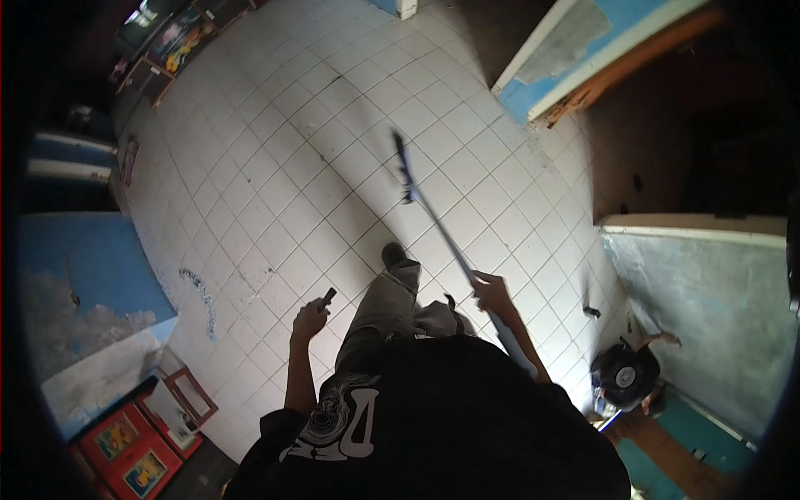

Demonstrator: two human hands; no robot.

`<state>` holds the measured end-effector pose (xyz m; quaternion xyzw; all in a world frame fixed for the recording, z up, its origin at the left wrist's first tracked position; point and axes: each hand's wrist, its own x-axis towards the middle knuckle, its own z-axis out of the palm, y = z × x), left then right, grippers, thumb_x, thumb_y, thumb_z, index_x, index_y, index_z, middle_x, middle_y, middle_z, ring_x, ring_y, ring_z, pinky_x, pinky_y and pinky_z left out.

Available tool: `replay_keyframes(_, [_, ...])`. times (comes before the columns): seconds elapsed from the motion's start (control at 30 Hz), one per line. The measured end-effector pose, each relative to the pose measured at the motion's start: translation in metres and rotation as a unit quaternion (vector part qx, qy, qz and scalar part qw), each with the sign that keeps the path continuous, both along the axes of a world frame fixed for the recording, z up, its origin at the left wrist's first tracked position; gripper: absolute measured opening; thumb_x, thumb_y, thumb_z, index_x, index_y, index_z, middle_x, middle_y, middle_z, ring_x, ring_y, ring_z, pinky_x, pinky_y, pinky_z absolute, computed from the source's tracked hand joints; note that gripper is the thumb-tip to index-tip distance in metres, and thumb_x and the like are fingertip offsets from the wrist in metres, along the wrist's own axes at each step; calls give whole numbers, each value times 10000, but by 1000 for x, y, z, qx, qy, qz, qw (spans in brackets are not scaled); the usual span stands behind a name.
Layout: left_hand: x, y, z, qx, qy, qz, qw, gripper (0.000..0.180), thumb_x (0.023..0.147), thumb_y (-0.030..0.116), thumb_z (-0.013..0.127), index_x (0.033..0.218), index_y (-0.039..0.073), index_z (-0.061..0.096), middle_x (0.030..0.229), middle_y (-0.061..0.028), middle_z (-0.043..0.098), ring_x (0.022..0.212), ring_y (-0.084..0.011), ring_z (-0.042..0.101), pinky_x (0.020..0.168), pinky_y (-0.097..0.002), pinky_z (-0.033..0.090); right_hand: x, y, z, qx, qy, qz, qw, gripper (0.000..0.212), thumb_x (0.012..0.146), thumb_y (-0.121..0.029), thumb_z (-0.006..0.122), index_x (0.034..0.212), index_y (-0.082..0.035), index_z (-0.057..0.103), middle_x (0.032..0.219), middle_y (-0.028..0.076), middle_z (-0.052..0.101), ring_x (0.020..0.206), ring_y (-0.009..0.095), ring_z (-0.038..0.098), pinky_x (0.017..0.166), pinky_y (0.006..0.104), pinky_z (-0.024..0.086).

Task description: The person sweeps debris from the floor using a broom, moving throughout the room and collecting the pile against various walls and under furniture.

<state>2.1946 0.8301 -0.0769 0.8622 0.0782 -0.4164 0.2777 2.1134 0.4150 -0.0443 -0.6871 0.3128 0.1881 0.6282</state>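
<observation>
My right hand (492, 293) is wrapped round the long grey-blue handle of a broom (450, 240). Its handle runs back beside my right forearm, and its narrow head, with dark clumps along one side, points ahead over the tiles. Whether the head touches the floor I cannot tell. To the left, my left hand (310, 320) is closed on a small dark oblong object (328, 296), whose kind is too small to make out. A dark shoe (394, 254) shows on my forward foot, between the two hands.
Bluish debris (198, 292) lies scattered on the pale tiled floor (275, 192) at left. Right of me are a small black object (592, 312) and a round black seat (625, 375). A red cabinet (125, 446) stands lower left; doorways open at right.
</observation>
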Motion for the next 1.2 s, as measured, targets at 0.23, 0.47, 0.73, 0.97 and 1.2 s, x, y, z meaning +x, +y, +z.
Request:
replay_keyframes(0.23, [41,1,15,15,-38,55,998,231,707,189,483,921,134,549,782,-87,596,764,-270,564,664,-384,437,37,-67,10,-183,121,-79,973,120,760,-124,499,821,-27,536,458,40,459,341,109,446,292,242,362])
replay_keyframes(0.47, [32,0,12,44,-12,93,995,227,703,199,490,914,131,542,764,-104,589,737,-290,566,641,-389,437,105,-71,-74,12,65,1,998,205,751,-46,457,560,-110,416,435,-43,312,347,56,371,303,209,314])
replay_keyframes(0.73, [30,-23,29,57,31,217,974,265,707,190,463,952,127,544,807,-66,610,800,-234,574,694,-344,433,245,33,-95,-30,45,290,955,189,748,-153,484,700,12,563,477,36,477,369,102,468,342,248,380])
replay_keyframes(0.97, [59,-55,51,27,-1,316,948,254,715,166,451,941,104,550,735,-67,609,653,-178,590,629,-312,448,331,99,-93,79,58,342,934,188,759,-184,508,740,-2,547,505,37,473,347,98,435,306,241,349])
replay_keyframes(1.2, [65,-55,37,41,9,369,928,242,714,161,459,925,87,551,698,-69,602,593,-157,582,586,-300,447,379,12,12,40,61,323,944,364,776,-158,506,1111,-20,468,501,41,469,332,79,397,302,225,341])
